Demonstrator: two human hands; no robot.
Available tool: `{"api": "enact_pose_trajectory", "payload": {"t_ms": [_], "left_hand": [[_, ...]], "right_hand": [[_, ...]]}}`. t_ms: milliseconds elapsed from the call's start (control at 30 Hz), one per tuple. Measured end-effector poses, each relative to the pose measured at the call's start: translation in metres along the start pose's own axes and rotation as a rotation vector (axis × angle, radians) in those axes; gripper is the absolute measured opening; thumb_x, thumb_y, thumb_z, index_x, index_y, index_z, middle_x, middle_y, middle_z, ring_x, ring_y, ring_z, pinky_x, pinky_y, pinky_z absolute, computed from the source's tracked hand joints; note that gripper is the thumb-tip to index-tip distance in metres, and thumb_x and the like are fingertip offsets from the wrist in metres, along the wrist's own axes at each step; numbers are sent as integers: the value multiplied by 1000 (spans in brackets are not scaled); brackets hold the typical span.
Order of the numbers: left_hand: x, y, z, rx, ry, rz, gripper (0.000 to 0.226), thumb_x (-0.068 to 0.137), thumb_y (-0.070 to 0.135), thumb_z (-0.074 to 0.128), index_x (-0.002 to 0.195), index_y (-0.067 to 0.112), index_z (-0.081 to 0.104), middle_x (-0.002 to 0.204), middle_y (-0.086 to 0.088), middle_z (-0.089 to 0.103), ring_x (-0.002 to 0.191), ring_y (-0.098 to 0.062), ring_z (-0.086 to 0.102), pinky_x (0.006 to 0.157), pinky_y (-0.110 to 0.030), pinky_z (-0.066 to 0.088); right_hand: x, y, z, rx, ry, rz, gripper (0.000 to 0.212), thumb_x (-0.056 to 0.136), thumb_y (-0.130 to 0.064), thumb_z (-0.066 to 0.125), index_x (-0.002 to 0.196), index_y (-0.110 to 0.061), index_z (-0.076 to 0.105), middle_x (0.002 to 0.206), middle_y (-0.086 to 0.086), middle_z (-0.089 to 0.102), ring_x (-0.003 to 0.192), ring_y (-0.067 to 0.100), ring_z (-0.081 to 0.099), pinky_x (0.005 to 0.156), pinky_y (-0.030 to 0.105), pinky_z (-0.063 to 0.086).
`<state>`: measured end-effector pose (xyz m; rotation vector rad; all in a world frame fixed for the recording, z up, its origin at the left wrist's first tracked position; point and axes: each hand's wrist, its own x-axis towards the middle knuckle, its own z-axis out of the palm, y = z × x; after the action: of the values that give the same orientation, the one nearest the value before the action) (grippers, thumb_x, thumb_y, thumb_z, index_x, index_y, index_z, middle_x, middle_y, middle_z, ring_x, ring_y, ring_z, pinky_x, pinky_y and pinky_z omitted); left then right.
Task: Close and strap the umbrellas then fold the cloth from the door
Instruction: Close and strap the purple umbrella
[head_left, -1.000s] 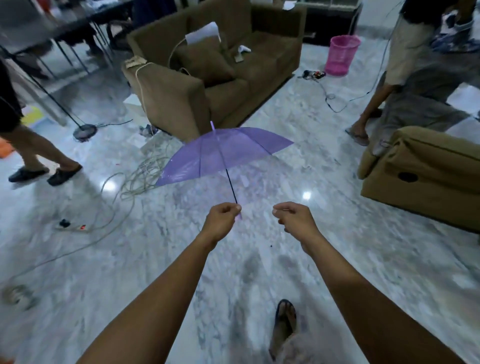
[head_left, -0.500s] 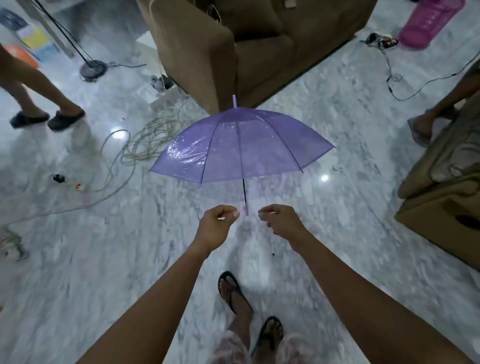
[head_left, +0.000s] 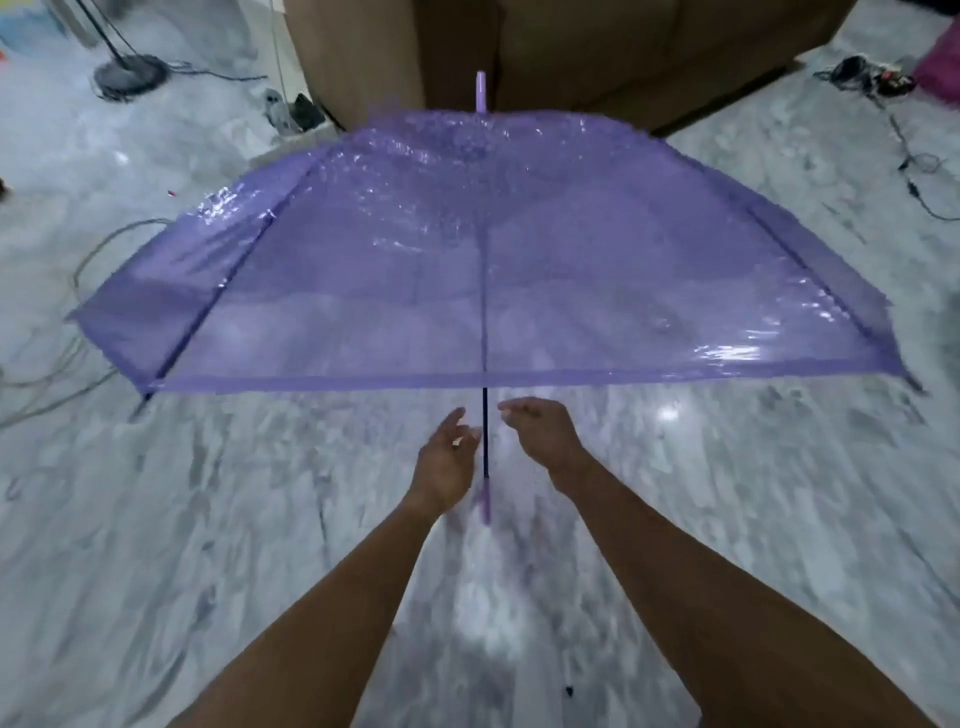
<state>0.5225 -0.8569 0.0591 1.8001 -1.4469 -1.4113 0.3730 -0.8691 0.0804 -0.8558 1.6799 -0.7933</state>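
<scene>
**Head view (only view)**
- Item: purple see-through umbrella (head_left: 483, 270). Fully open, canopy spread across mid-frame, tip pointing far toward brown sofa (head_left: 623, 47).
- Dark shaft (head_left: 484, 415) runs nearward to purple handle (head_left: 486, 501), over marble floor (head_left: 234, 545). Whether the rim rests on the floor: can't tell.
- L hand (head_left: 445, 457): released, fingers loosely spread, just left of shaft. Contact unclear.
- R hand (head_left: 540, 434): released, fingers lightly curled, just right of shaft, grasping nothing.
- Strap, cloth, door: not in view.
- Misc: stand base (head_left: 130, 78) far left; cables (head_left: 78, 270) at left, by canopy edge.

**Risks (est.)**
- W/ neither hand gripping, the umbrella could roll or tip away before it's caught.
- Left rib tips may snag the cables as the canopy folds.
- Fingers near the shaft could get pinched when the slider drops.
- Glossy plastic may slip while bunching for the strap.
</scene>
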Motion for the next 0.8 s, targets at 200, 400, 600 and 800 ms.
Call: {"api": "enact_pose_trajectory", "payload": {"t_ms": [200, 400, 600, 800], "left_hand": [[88, -31, 45, -152, -18, 75, 59, 104, 35, 48, 156, 17, 27, 134, -1, 54, 120, -14, 54, 83, -8, 41], [17, 39, 11, -169, 134, 106, 26, 104, 29, 50, 103, 7, 64, 72, 0, 59, 64, -15, 56, 66, -33, 51], [-87, 212, -32, -31, 208, 106, 27, 102, 13, 43, 97, 9, 70, 86, -3, 66, 74, -17, 57, 61, -19, 43], [-158, 417, -82, -42, -49, 31, 32, 96, 23, 56, 66, 15, 62, 56, -1, 49, 52, -16, 41, 51, -29, 30]], "right_hand": [[104, -9, 23, -11, -174, -179, 34, 100, -18, 58, 134, -18, 56, 113, -8, 60, 106, 11, 57, 87, 18, 48], [44, -65, -9, 107, -210, -121, 26, 93, -11, 67, 118, -8, 70, 103, 5, 74, 85, -2, 68, 70, 13, 48], [-63, -195, -85, 209, -143, -7, 32, 95, -8, 64, 125, 1, 66, 123, 8, 66, 108, 12, 56, 75, 22, 44], [-160, -338, -194, 311, 17, 23, 28, 91, -16, 70, 117, -4, 71, 107, 4, 65, 95, 15, 56, 76, 29, 43]]}}
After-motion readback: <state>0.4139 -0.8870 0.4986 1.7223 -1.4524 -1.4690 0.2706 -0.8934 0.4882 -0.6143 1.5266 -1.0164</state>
